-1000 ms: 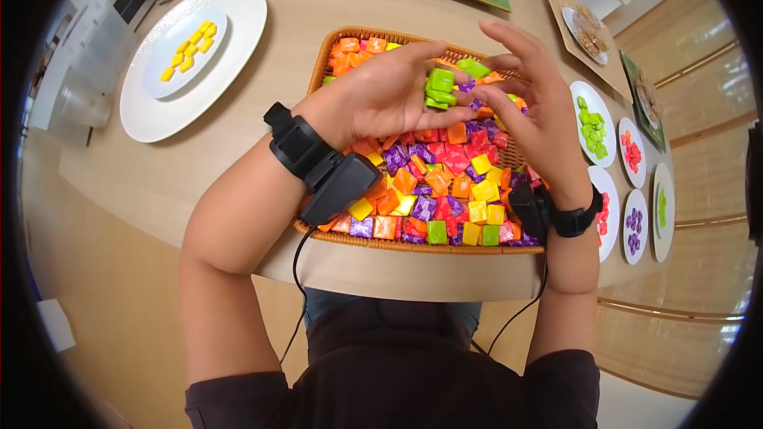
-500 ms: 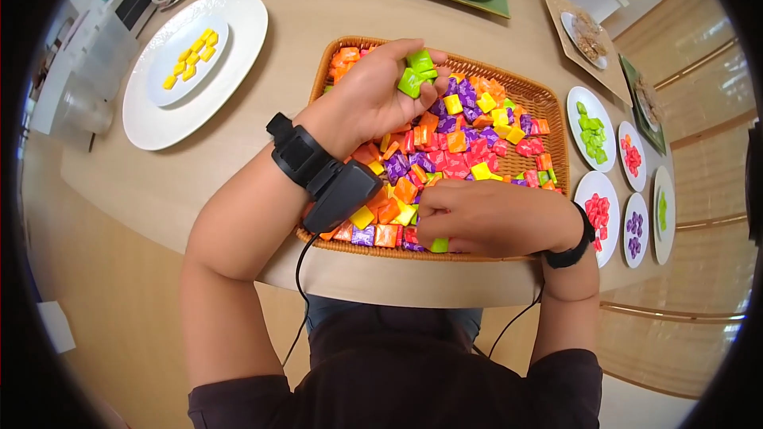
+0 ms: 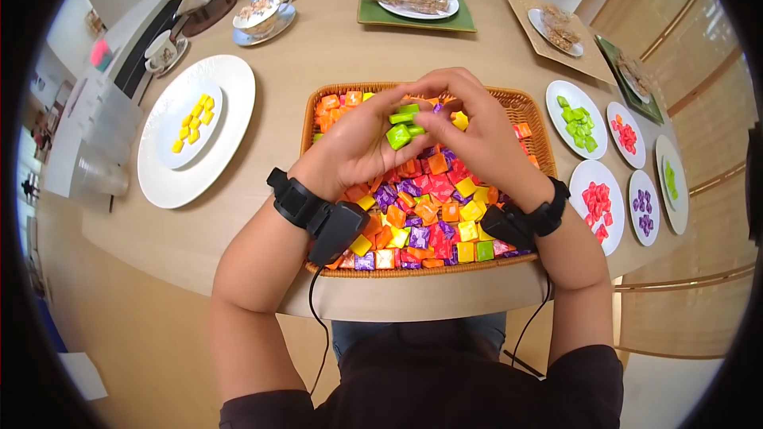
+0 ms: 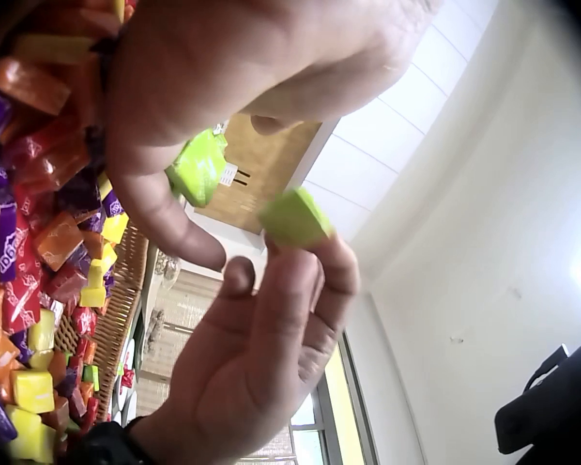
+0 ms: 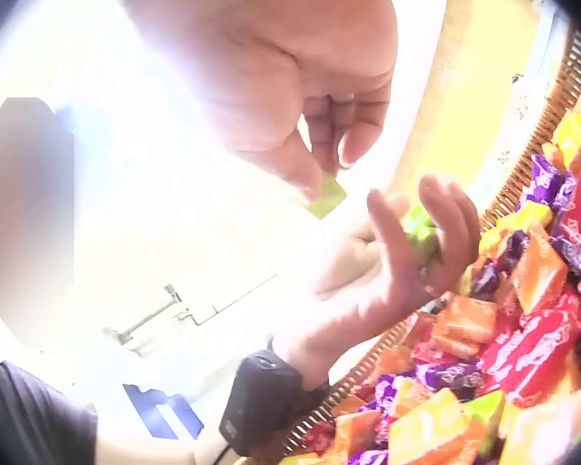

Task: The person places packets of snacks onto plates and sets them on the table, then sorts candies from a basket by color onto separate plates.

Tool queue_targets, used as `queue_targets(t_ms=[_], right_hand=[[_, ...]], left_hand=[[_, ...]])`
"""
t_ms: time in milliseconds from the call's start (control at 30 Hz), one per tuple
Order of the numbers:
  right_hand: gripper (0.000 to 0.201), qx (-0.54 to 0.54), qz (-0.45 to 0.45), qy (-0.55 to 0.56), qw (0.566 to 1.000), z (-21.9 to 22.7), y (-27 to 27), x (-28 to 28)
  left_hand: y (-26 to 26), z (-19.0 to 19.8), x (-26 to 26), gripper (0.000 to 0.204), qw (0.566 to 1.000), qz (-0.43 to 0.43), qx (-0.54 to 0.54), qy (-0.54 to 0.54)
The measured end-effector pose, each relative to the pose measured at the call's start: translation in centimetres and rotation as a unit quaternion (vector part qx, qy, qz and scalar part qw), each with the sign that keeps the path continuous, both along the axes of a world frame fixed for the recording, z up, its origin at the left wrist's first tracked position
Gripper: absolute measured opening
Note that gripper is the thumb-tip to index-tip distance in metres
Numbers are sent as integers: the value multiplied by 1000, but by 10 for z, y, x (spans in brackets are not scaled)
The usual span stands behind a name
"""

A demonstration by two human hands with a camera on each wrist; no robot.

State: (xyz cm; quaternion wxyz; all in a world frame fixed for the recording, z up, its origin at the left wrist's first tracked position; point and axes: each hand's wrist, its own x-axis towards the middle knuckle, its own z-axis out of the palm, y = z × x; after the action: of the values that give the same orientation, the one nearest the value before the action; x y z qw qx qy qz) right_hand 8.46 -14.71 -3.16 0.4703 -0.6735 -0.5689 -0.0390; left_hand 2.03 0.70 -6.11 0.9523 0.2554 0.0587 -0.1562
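Note:
My left hand (image 3: 343, 145) is above the wicker basket (image 3: 545, 139), its fingers curled round several green wrapped candies (image 3: 400, 137) in the palm. Close beside it, my right hand (image 3: 486, 137) arches with its fingertips near those candies. Between thumb and fingers it pinches one green candy (image 4: 298, 219), plain in the left wrist view and also in the right wrist view. Beneath both hands, mixed candies (image 3: 429, 210) in red, orange, yellow, purple and green fill the basket. The hands hide part of its far half.
To the left, a small plate of yellow candies (image 3: 193, 123) sits on a large white plate (image 3: 230, 151). At right stand white plates of green (image 3: 579, 123), red (image 3: 596, 205) and purple candies (image 3: 644, 210). A green tray (image 3: 373, 12) and cups (image 3: 256, 17) stand at the back.
My right hand went down into the near part of the basket, then rose beside the left hand, now with a green candy. The left hand keeps its green candies. The head view has shifted.

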Motion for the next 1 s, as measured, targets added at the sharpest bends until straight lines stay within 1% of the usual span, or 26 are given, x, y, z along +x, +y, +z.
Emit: queue_targets(t_ms=[33, 67, 100, 133, 167, 200, 233, 267, 333, 400, 433, 467, 500, 600, 633, 667, 700, 733, 767, 800, 833, 867, 900, 933, 967, 1000], right_hand=[[20, 29, -22, 147, 989, -3, 1, 0], [22, 59, -41, 289, 955, -6, 2, 2], [28, 19, -75, 319, 945, -9, 0, 6], [28, 28, -81, 313, 946, -14, 0, 9], [32, 20, 0, 507, 862, -20, -1, 10], [38, 14, 82, 672, 736, -25, -3, 11], [43, -17, 132, 708, 693, -29, -2, 11], [48, -47, 181, 740, 646, -32, 1, 9], [47, -41, 202, 761, 615, -36, 4, 0], [49, -18, 199, 770, 607, -24, 7, -9], [50, -17, 203, 783, 588, -34, 10, -3], [50, -15, 208, 795, 569, -36, 11, 0], [49, 9, 133, 801, 583, -39, 11, 1], [44, 25, 146, 786, 600, -49, 14, 11], [44, 35, 144, 781, 606, -45, 13, 11], [43, 45, 143, 776, 613, -41, 12, 12], [43, 42, 158, 755, 635, -39, 10, 13], [33, 63, 161, 757, 630, -36, 7, 17], [25, 66, 166, 740, 649, -31, 6, 21], [19, 67, 172, 722, 667, -27, 3, 26], [19, 78, 172, 715, 673, -21, -4, 33], [15, 98, 171, 685, 701, -13, -11, 41], [13, 118, 171, 655, 727, -5, -19, 51], [13, 125, 172, 649, 731, 4, -30, 60], [17, 144, 150, 622, 755, 15, -47, 72], [21, 161, 126, 594, 778, 26, -67, 83]], left_hand=[[2, 0, 1, 31, 1000, -19, -4, -17], [4, 1, 2, 26, 999, -38, -9, -34], [1, -1, -3, 20, 993, 51, 106, -25], [-3, 3, -6, 20, 992, 44, 112, -32], [-7, 6, -7, 20, 962, 144, 220, -70], [-12, 9, -7, 20, 911, 241, 317, -110], [-13, 11, -9, 20, 876, 258, 384, -137], [-16, 15, -11, 20, 877, 244, 383, -153], [-23, 23, -15, 20, 791, 226, 547, -155], [-26, 16, -12, 19, 739, 210, 580, -270], [-30, 24, -18, 22, 806, 145, 533, -213], [-30, 21, -18, 22, 805, 131, 531, -231], [-29, 18, -15, 27, 808, 130, 519, -248], [-26, 12, -10, 37, 813, 146, 488, -283], [-26, 10, -9, 36, 833, 179, 441, -282], [-26, 12, -8, 33, 840, 229, 412, -270], [-24, 12, -7, 31, 837, 264, 402, -261], [-21, 11, -6, 28, 833, 300, 392, -249], [-16, 7, -4, 28, 832, 291, 393, -261], [-9, 1, -2, 27, 845, 306, 377, -224], [-3, -3, -1, 26, 856, 321, 360, -187], [1, -5, -1, 26, 854, 315, 362, -198], [5, -7, -1, 23, 877, 307, 334, -155], [7, -7, -1, 21, 897, 299, 306, -111], [6, -5, -1, 20, 907, 291, 289, -97], [6, -4, -2, 20, 907, 287, 290, -104]])
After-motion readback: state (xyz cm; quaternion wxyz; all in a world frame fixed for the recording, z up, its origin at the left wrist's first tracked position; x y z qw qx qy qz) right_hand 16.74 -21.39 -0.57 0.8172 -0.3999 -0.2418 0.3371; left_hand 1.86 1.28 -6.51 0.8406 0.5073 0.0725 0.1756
